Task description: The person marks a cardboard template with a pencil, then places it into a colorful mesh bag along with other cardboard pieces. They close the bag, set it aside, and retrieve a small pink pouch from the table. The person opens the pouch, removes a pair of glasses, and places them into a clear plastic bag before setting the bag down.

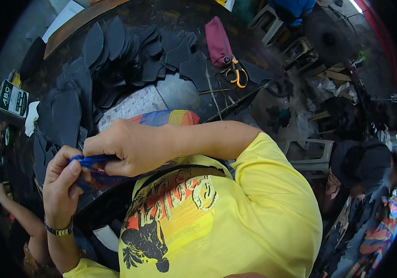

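My left hand [63, 178] pinches one end of a twisted strip of blue mesh or cord [89, 160], thumb against fingers. Closed round the same blue strip, my right hand [126, 147] sits just to the right. Under my right wrist lies a colourful mesh fabric [173, 117] in blue, red and yellow; darker mesh hangs below my hands, and I cannot tell whether it all joins the strip. Beyond my hands, stacks of dark, curved flat pieces [59, 116] cover much of the table, beside a grey stone-like slab [133, 104].
Orange-handled scissors [239, 76] and a maroon pouch [218, 41] lie at the table's far right. A green and white can [10, 103] stands at the left. Another person's arm [20, 211] is at lower left; another person [363, 164] is at right near plastic stools [310, 153].
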`<state>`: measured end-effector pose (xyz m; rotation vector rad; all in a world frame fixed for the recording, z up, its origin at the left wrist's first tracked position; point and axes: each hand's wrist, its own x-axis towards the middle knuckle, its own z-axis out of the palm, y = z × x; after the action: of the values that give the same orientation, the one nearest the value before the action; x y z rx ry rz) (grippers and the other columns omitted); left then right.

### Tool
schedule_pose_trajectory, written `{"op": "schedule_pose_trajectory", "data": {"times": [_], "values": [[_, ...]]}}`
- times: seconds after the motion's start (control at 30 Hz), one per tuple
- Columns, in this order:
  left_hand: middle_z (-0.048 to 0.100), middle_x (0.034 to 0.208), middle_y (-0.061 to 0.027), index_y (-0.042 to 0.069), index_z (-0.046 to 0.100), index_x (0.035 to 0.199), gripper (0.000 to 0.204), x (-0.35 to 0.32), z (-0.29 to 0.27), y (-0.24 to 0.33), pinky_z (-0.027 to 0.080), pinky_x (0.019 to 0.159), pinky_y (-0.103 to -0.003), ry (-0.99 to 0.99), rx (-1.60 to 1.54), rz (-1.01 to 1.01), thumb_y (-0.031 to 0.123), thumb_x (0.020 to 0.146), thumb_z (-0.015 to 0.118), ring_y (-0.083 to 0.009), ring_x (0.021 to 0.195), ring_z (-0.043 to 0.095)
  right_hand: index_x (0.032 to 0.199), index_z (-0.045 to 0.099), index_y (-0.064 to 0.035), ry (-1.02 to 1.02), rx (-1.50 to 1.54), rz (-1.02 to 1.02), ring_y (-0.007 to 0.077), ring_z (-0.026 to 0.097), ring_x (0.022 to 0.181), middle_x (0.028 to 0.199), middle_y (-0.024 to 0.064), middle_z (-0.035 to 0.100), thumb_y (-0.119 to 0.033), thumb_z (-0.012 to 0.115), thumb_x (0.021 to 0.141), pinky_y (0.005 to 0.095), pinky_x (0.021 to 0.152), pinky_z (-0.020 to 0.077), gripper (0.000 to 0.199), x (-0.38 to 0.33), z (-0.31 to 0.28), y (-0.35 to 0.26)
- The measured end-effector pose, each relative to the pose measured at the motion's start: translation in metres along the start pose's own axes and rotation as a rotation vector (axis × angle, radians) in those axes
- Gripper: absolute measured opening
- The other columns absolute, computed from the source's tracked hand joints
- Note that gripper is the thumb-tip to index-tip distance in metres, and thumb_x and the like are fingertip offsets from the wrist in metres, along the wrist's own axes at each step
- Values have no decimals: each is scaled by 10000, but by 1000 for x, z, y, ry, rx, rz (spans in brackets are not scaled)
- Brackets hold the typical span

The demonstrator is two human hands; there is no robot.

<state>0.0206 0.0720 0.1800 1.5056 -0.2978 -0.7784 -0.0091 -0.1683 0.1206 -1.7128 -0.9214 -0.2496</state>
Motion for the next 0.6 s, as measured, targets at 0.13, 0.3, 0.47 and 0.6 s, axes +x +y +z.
{"op": "schedule_pose_trajectory", "data": {"times": [0.13, 0.3, 0.47, 0.6], "values": [[642, 885, -14, 45, 592, 1140, 176, 4, -9, -11, 295, 446, -128, 9, -159, -5, 189, 1042, 619, -2, 721, 564, 1022, 617, -12, 128, -130, -40, 389, 719, 862, 924, 201, 707, -69, 775, 785, 416, 721, 573, 291, 2, 6, 0], [608, 935, -9, 8, 566, 1183, 219, 8, -9, -27, 341, 476, -112, -3, -348, -6, 191, 1064, 556, 5, 673, 510, 1154, 639, -67, 279, -126, -128, 346, 718, 825, 957, 155, 687, -48, 757, 812, 391, 725, 575, 362, 2, 8, 12], [575, 937, -10, 0, 567, 1207, 264, 16, 3, -40, 392, 543, -100, -27, -465, -21, 212, 1071, 487, 9, 715, 498, 1118, 741, -132, 221, -158, -449, 284, 692, 719, 931, 116, 690, -50, 716, 852, 344, 638, 560, 279, 10, 2, 26], [595, 947, -7, 2, 573, 1218, 299, 20, 7, -35, 437, 603, -149, -120, -443, -60, 254, 1075, 500, -1, 620, 476, 1034, 731, -139, 161, -66, -344, 225, 699, 827, 939, 88, 661, -27, 703, 863, 326, 654, 555, 206, 8, -1, 25]]}}
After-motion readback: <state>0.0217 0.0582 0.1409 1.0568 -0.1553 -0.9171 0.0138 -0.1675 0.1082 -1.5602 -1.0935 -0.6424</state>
